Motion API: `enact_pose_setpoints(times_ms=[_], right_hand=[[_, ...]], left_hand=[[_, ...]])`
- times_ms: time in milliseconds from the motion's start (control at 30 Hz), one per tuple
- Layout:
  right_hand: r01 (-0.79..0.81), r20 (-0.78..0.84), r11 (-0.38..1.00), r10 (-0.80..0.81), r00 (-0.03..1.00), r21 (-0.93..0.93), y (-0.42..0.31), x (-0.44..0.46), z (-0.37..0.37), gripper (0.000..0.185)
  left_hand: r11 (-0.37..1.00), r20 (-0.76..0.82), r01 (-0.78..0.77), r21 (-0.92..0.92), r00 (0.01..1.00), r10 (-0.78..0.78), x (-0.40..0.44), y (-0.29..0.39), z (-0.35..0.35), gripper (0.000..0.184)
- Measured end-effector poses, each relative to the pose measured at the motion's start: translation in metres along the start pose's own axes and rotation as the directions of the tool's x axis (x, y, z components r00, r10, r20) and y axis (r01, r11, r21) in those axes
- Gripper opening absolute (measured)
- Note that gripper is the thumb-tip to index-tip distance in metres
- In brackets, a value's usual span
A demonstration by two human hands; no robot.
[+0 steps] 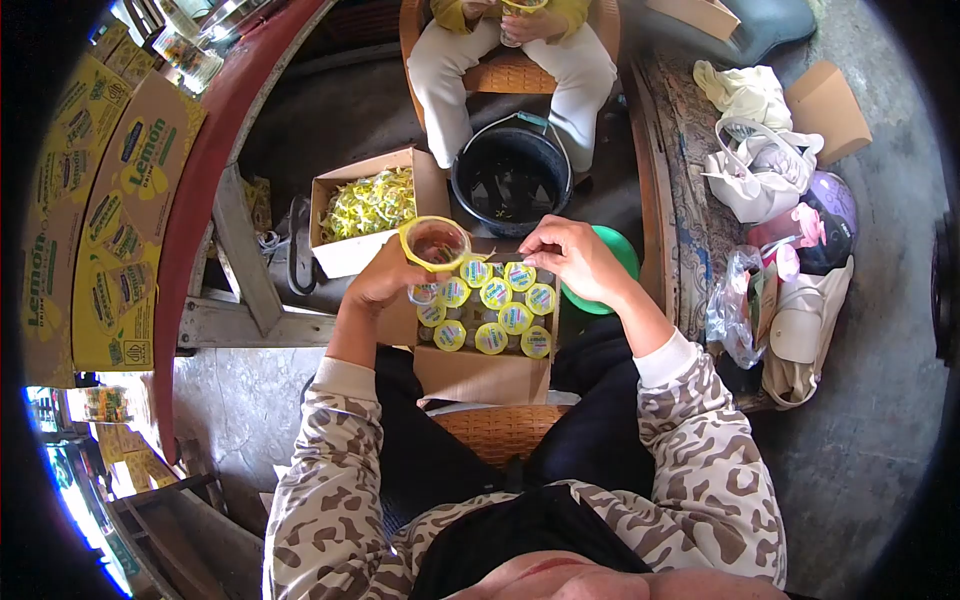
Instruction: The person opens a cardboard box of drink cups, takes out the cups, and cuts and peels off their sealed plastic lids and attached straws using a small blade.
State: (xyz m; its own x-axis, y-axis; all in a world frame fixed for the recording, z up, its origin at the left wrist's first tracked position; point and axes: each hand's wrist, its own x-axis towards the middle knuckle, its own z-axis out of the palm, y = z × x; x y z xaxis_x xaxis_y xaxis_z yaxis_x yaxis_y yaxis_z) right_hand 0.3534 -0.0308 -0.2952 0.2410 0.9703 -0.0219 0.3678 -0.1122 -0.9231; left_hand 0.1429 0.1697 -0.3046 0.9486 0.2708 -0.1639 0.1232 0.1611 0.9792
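Observation:
My left hand [382,272] is wrapped around a clear plastic cup [437,246] with a yellow rim, tilted so that its inside shows. My right hand [578,258] has thumb and fingers pinched together to the right of that cup. A thin pale sliver seems to stick out at its fingertips, too small to name. Below both hands, a cardboard box [482,376] stands in front of my lap. It holds several sealed drink cups [496,293] with yellow-edged lids printed "Lemon", and dark gaps show between some of them.
A carton of yellow and white strips [366,205] stands ahead on the left. Beside it is a black bucket [512,180] of dark liquid, before a seated person [512,50] holding a cup. A green round item [612,268], bags [765,170] and Lemon cartons [135,215] flank me.

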Motion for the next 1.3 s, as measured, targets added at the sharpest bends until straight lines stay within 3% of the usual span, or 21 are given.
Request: enact_pose_setpoints(times_ms=[167,233,300,400,767,833,933,967,1000,1033,1100,1233,1300], right_hand=[[0.005,-0.044,1.000,-0.004,0.999,0.022,0.006,0.000,-0.003,0.009],[0.020,-0.063,0.999,-0.018,0.998,0.036,0.007,0.000,-0.003,0.011],[-0.050,-0.046,0.973,0.062,0.997,0.227,0.005,0.001,-0.004,0.013],[-0.159,-0.034,0.940,0.177,0.984,0.303,0.001,0.001,-0.005,0.015],[-0.160,-0.073,0.943,0.189,0.979,0.291,-0.001,0.003,0.001,0.016],[-0.158,-0.085,0.944,0.190,0.978,0.291,0.002,0.003,-0.001,0.015],[-0.114,-0.136,0.959,0.153,0.979,0.259,0.007,0.003,-0.005,0.014],[-0.119,-0.139,0.964,0.155,0.978,0.237,0.007,0.004,-0.007,0.014],[-0.125,-0.143,0.968,0.158,0.977,0.216,0.007,0.003,-0.008,0.013],[-0.124,-0.148,0.967,0.160,0.976,0.223,0.006,0.002,-0.009,0.013],[-0.054,-0.178,0.986,0.083,0.981,0.161,0.004,0.001,-0.011,0.014],[-0.040,-0.200,0.988,0.070,0.977,0.152,0.013,0.002,-0.010,0.014],[-0.050,-0.203,0.989,0.077,0.976,0.139,0.016,0.003,-0.011,0.014]], left_hand=[[1.000,-0.070,0.030,0.004,0.997,-0.029,0.005,0.004,-0.001,0.058],[0.996,0.072,-0.013,-0.083,0.997,0.019,0.006,0.004,0.005,0.060],[0.996,0.084,-0.002,-0.092,0.996,0.009,0.005,0.000,0.015,0.063],[0.983,0.170,0.001,-0.184,0.985,0.031,0.002,0.002,0.029,0.071],[0.976,0.117,0.014,-0.216,0.993,0.012,-0.001,0.005,0.022,0.057],[0.990,0.035,0.049,-0.133,0.998,-0.045,0.000,-0.016,-0.006,0.063],[0.981,-0.261,0.192,-0.003,0.947,-0.186,0.003,-0.015,-0.039,0.053],[0.945,-0.439,0.317,0.083,0.863,-0.251,0.003,-0.019,-0.054,0.050],[0.964,-0.469,0.254,0.078,0.863,-0.189,0.008,-0.043,-0.085,0.050],[0.945,-0.560,0.321,0.061,0.795,-0.234,0.008,-0.043,-0.098,0.053],[0.965,-0.534,0.253,0.076,0.827,-0.175,0.018,-0.072,-0.153,0.050],[0.966,-0.579,0.259,0.015,0.790,-0.203,0.041,-0.075,-0.179,0.046],[0.929,-0.630,0.345,0.136,0.753,-0.188,0.053,-0.064,-0.176,0.043]])
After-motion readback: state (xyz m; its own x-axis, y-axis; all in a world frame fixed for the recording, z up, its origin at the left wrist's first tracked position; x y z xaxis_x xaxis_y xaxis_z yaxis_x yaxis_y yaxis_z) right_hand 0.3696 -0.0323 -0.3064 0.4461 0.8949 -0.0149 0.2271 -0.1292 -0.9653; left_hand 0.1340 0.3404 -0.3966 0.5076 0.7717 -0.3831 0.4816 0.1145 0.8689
